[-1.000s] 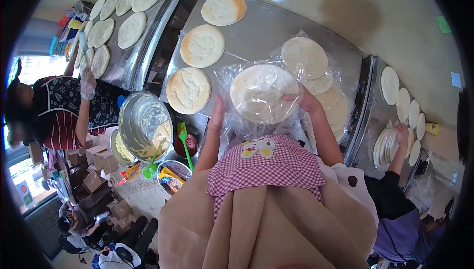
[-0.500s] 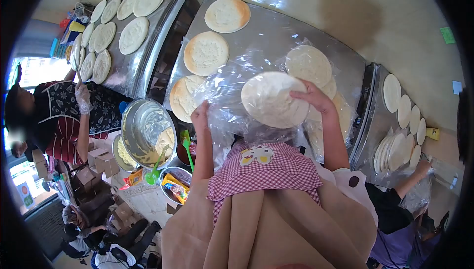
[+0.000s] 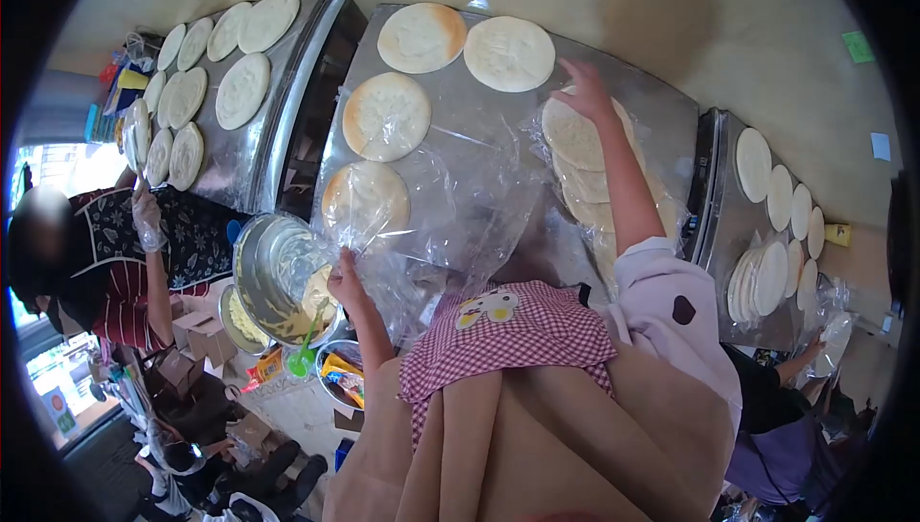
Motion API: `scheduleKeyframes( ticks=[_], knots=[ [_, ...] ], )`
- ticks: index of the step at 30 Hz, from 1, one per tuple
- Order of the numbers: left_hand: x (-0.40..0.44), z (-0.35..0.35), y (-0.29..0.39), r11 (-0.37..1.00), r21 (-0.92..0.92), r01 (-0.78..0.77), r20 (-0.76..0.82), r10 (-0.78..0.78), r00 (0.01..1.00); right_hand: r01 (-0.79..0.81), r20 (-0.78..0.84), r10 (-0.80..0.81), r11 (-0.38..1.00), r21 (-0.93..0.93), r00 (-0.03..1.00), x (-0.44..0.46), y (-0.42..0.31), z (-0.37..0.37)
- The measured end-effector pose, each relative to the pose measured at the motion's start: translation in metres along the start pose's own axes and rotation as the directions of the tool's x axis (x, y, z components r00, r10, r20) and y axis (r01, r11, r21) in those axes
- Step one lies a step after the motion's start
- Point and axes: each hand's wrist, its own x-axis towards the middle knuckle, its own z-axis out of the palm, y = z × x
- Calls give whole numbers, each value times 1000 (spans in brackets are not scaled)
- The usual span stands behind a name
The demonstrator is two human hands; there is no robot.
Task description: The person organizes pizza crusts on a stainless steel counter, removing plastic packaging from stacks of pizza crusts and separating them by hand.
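My left hand (image 3: 351, 284) is closed on the edge of a clear plastic bag (image 3: 470, 186), which spreads wrinkled across the metal table (image 3: 479, 119). Stretched toward the table's far side, my right hand (image 3: 586, 92) has its fingers apart and holds nothing. Just left of its fingertips lies a pale round flatbread (image 3: 510, 53). Under my right forearm, a stack of flatbreads (image 3: 585, 134) rests in clear plastic. Down the table's left side are a browned flatbread (image 3: 422, 38), another flatbread (image 3: 386, 116) and a third flatbread (image 3: 365, 201) partly covered by the bag.
Left of me stands a big metal bowl (image 3: 259, 268) of creamy mix, with a green spatula (image 3: 305, 354) near it. A co-worker in a dark apron (image 3: 196, 234) is beside the left table (image 3: 216, 162) of flatbreads. More flatbreads (image 3: 767, 282) lie on the right table.
The flatbread that my right hand held now lies at the table's far side, and that hand has let go. My left hand has moved down and left, still gripping the plastic.
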Motion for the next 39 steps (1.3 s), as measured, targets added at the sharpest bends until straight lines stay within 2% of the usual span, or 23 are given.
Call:
scheduleKeyframes(
  ticks=[1, 2, 3, 5, 8, 11, 12, 15, 17, 18, 20, 21, 25, 27, 28, 30, 31, 32, 33, 34, 36, 37, 39],
  knots=[
    [-1, -1, 3, 1000, 10, -10, -7, 10, 1000, -119, -114, 94, 963, -240, 989, -8, 21, 5],
    [-3, -1, 6, 1000, 20, -22, -14, 22, 1000, -344, -171, 307, 899, -272, 936, -24, 32, 3],
    [-4, -1, 8, 998, 30, -62, -15, 63, 998, -549, -232, 499, 784, -291, 835, -41, 44, 2],
    [-7, 3, 16, 997, 33, -74, -28, 75, 997, -776, -10, 787, 607, -172, 617, -59, 69, -6],
    [-7, 16, 28, 992, 53, -116, -33, 118, 992, -736, 229, 722, 676, -31, 653, -75, 74, -32],
    [-8, 33, 36, 983, 81, -167, 12, 167, 986, -582, 172, 561, 725, 368, 809, -81, 104, -9],
    [-9, 40, 40, 979, 87, -185, 32, 183, 983, -550, 162, 545, 692, 468, 823, -84, 93, -19],
    [-17, 63, 51, 963, 163, -216, 68, 207, 976, -424, 125, 511, 526, 737, 850, -96, 39, -70],
    [-23, 80, 52, 958, 104, -269, 116, 257, 960, -321, 103, 517, 352, 879, 850, -112, -2, -118],
    [-25, 88, 53, 953, 72, -295, 139, 283, 949, -265, 110, 499, 251, 931, 859, -121, -11, -130],
    [-32, 105, 55, 960, 98, -261, 195, 238, 951, -149, 115, 462, 38, 988, 879, -136, -24, -147],
    [-36, 114, 55, 963, 113, -244, 224, 215, 951, -139, 134, 525, -30, 990, 841, -142, -46, -149],
    [-71, 150, 55, 993, -108, -56, 399, 95, 912, -50, 212, 489, -325, 945, 846, -163, -116, -92],
    [-95, 162, 69, 983, -175, 60, 506, 38, 862, -43, 218, 426, -382, 923, 878, -174, -159, -72],
    [-99, 164, 67, 927, -328, 181, 503, 9, 864, -56, 230, 401, -400, 915, 887, -180, -167, -60],
    [-102, 167, 68, 705, -590, 392, 518, -42, 855, -79, 249, 353, -431, 899, 902, -189, -176, -37],
    [-78, 158, 40, 658, -535, 530, 670, -52, 741, -105, 251, 335, -397, 912, 908, -194, -174, -32],
    [-81, 156, 43, 859, -346, 377, 655, -67, 753, -131, 254, 318, -361, 923, 913, -197, -174, -31],
    [-86, 153, 45, 974, -117, 194, 635, -77, 769, -157, 259, 300, -325, 933, 918, -200, -172, -30],
    [-90, 150, 48, 992, 129, 0, 612, -80, 787, -186, 242, 258, -223, 957, 935, -200, -168, -30],
    [-106, 150, 65, 999, -16, 45, 603, -27, 797, -219, 218, 167, -11, 976, 962, -201, -153, -33],
    [-111, 150, 72, 994, -89, 66, 597, 1, 802, -434, 419, 122, 137, 891, 900, -195, -135, -41],
    [-110, 145, 76, 988, -139, 62, 639, 41, 768, -722, 754, 135, 434, 539, 643, -171, -96, -67]
  ],
)
